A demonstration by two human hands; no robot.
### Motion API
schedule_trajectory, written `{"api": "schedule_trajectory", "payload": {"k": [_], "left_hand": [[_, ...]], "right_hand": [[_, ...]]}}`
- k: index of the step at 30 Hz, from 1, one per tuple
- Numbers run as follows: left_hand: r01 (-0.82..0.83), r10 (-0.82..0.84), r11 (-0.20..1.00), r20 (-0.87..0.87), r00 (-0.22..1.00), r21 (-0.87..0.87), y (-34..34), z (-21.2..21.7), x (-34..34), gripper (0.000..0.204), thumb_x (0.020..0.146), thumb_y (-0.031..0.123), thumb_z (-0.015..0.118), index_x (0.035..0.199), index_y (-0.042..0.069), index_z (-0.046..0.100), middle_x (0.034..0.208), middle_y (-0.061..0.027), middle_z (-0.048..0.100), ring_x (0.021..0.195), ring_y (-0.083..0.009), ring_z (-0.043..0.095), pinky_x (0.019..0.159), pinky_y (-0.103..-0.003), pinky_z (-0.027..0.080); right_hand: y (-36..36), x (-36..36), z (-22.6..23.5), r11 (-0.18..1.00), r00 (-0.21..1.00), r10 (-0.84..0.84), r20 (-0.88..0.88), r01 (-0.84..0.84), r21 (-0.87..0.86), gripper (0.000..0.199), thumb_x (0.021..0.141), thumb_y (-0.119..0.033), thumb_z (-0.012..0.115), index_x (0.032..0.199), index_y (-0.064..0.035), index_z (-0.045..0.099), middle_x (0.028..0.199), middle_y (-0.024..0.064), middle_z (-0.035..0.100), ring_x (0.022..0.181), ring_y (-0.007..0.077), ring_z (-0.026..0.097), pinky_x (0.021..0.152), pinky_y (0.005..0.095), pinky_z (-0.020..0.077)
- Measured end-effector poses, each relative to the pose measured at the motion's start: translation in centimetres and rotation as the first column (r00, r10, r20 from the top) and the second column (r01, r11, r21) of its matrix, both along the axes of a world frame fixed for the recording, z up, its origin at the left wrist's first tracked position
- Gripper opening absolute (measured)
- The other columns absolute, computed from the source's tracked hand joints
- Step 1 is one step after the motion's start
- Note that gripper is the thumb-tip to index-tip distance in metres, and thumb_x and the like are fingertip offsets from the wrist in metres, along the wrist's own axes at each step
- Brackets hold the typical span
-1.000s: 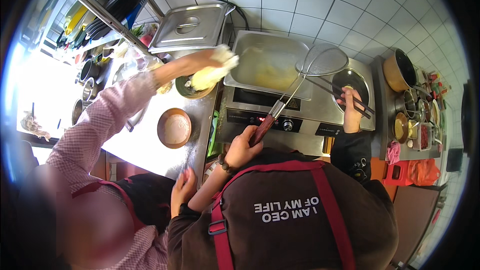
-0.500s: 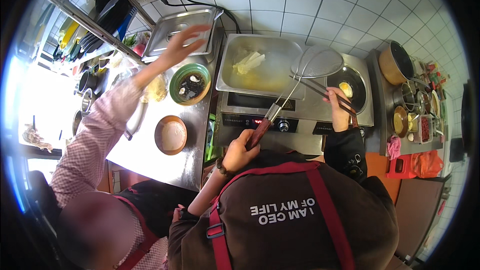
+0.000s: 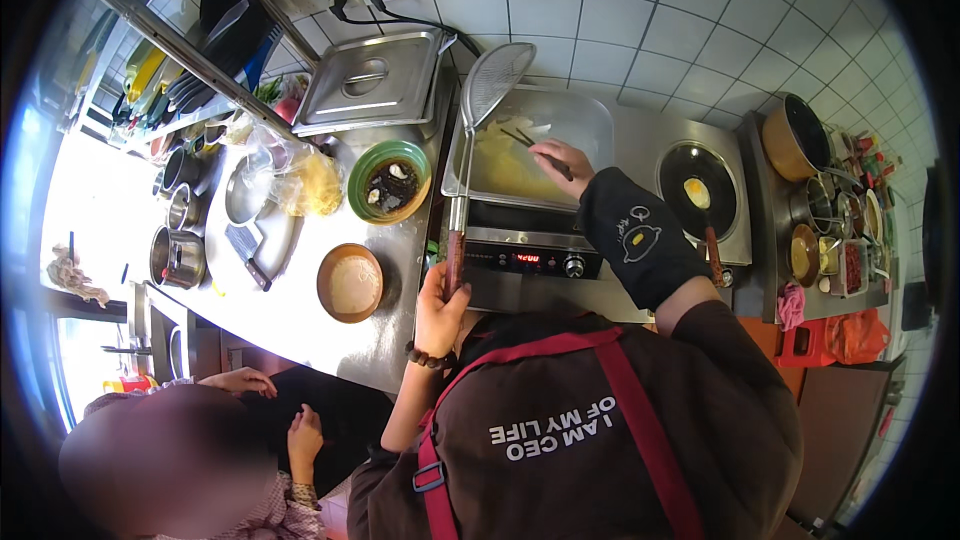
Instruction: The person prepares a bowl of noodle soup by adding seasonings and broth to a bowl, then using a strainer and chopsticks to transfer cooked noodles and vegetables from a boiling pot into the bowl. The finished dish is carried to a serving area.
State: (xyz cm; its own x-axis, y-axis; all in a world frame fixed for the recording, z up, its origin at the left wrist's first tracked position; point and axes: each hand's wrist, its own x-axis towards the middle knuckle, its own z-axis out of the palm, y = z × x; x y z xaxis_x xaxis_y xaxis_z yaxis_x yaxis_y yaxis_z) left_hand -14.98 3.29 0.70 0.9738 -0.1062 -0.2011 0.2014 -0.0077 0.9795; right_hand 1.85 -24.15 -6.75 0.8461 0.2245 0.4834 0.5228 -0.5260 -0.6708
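Observation:
My left hand (image 3: 440, 310) is closed around the wooden handle of a wire mesh strainer (image 3: 498, 80). The strainer stands nearly upright, its basket above the left back part of a deep steel pan (image 3: 606, 130). In my right hand (image 3: 563, 162) is a pair of dark chopsticks (image 3: 518, 137), pointing left over that pan. Cloudy yellowish liquid fills it, with a pale, strand-like clump (image 3: 515, 130) near the chopstick tips; whether they touch cannot be made out. Left of the pan sit a green bowl (image 3: 360, 190) of dark sauce and a brown bowl (image 3: 351, 282) with pale contents.
On the right burner, a frying pan (image 3: 722, 178) holds an egg (image 3: 697, 192) on a wooden-handled tool (image 3: 712, 248). A cleaver (image 3: 248, 254) lies on a white board. A lidded steel container (image 3: 365, 85) stands behind. At lower left are a co-worker's hands (image 3: 306, 435).
The strainer has swung left and upright. My right hand with the chopsticks has moved left from beside the frying pan to over the deep pan. The co-worker's arm has withdrawn from the counter.

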Motion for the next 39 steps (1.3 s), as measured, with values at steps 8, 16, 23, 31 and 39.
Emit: {"api": "schedule_trajectory", "payload": {"k": [8,16,23,31,39], "left_hand": [[-0.004,0.005,0.999,0.022,1.0,-0.034,1.6,-1.6,0.1,0.026,0.079,-0.002,0.053,0.104,-0.001,0.047,0.075,0.003,0.048,0.065,-0.0027,0.043,0.057,-0.016,0.034],[0.02,-0.02,1.0,0.007,1.0,-0.024,2.4,-1.6,0.5,0.03,0.079,-0.002,0.054,0.107,-0.002,0.047,0.081,0.0016,0.052,0.07,-0.004,0.046,0.062,-0.018,0.036],[-0.008,0.008,1.0,0.055,0.998,0.011,2.7,-1.4,1.1,0.025,0.08,0.0,0.052,0.105,0.002,0.048,0.068,0.0059,0.044,0.051,-0.0012,0.036,0.044,-0.017,0.026],[0.031,-0.03,0.999,0.037,0.999,-0.014,2.8,-1.6,1.4,0.026,0.081,0.001,0.052,0.107,0.003,0.048,0.066,0.0052,0.045,0.047,-0.0013,0.036,0.041,-0.017,0.026],[0.01,-0.014,0.999,-0.095,0.995,-0.035,3.9,-1.9,1.1,0.026,0.079,0.0,0.053,0.105,-0.001,0.048,0.076,0.002,0.051,0.06,-0.0031,0.043,0.05,-0.017,0.033]], "right_hand": [[-4.6,0.3,2.5,0.988,0.96,-0.068,-0.271,0.026,-0.155,0.013,0.08,-0.017,0.056,0.087,-0.0079,0.061,0.08,0.0082,0.06,0.069,0.0253,0.059,0.06,0.0314,0.0451],[-4.7,-2.7,3.3,0.977,0.849,-0.01,-0.529,0.12,0.175,0.017,0.085,-0.02,0.055,0.091,-0.0067,0.063,0.078,0.0028,0.063,0.067,0.0126,0.059,0.06,0.0266,0.047],[-2.5,-3.3,4.0,0.936,0.944,-0.321,-0.081,0.304,-0.177,0.01,0.08,-0.016,0.056,0.084,-0.0079,0.062,0.083,0.008,0.062,0.072,0.0268,0.059,0.061,0.0295,0.0468],[-0.2,-2.4,2.8,0.985,0.992,0.001,-0.128,-0.024,-0.174,0.013,0.08,-0.019,0.056,0.083,-0.0071,0.061,0.077,0.01,0.062,0.069,0.0271,0.059,0.061,0.0331,0.0456],[-5.5,-3.7,5.4,0.867,0.822,-0.491,-0.287,0.492,-0.076,0.023,0.08,-0.026,0.053,0.082,-0.0051,0.062,0.067,0.0097,0.061,0.06,0.0236,0.06,0.055,0.0317,0.045]]}}
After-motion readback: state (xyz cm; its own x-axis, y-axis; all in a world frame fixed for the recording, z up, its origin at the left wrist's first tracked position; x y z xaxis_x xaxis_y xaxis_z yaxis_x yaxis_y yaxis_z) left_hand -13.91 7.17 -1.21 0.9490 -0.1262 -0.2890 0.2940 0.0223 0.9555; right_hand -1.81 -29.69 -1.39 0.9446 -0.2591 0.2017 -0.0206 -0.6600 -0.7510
